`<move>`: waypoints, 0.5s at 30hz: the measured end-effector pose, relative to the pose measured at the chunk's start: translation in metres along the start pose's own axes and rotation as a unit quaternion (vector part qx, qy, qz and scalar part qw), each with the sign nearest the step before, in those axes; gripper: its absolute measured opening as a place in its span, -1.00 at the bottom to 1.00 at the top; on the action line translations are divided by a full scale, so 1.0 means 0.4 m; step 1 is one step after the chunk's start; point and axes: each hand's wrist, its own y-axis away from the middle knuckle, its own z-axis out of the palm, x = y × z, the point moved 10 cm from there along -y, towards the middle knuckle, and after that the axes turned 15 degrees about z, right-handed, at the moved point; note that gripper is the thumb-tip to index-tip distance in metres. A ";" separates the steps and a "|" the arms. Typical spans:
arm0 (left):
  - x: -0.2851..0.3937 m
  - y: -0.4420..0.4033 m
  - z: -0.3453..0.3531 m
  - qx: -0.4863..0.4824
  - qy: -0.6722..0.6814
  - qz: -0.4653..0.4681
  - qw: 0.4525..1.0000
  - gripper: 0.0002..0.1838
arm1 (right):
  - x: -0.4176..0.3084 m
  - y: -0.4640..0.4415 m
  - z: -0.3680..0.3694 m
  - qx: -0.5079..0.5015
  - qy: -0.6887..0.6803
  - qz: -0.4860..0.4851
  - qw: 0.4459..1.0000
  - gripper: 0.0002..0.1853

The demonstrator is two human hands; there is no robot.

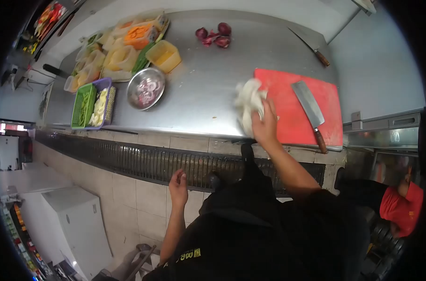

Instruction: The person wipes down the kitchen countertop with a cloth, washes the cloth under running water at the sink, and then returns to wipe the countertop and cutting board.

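My right hand (265,122) is closed on a crumpled white cloth (250,104), which is blurred and lies at the left edge of the red cutting board (288,124). On the board, a cleaver (308,103) rests with its wooden handle over the front edge. My left hand (178,186) hangs in the air before the counter, holding nothing, its fingers loosely bent and open. A metal bowl (146,89) of sliced red onion stands further left on the steel counter (194,103).
Red onions (224,29) lie at the back, and a knife (311,47) at the back right. Several food tubs (121,58) and green and purple baskets (84,105) stand left. A floor grate (142,159) runs below. Another person in a red shirt (400,206) is at right.
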 end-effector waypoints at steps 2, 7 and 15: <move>-0.024 0.011 0.042 0.034 -0.004 0.006 0.999 -0.62 | 0.036 -0.149 0.012 0.069 0.155 -0.031 0.985 -0.31; -0.061 0.147 -0.333 0.101 -0.074 -0.039 0.991 -0.69 | -0.082 -0.167 0.516 0.106 0.411 -0.066 0.903 -0.31; 0.196 0.038 -0.058 -0.104 -0.116 0.137 0.978 -0.72 | 0.008 0.392 0.235 0.023 0.281 -0.058 0.958 -0.38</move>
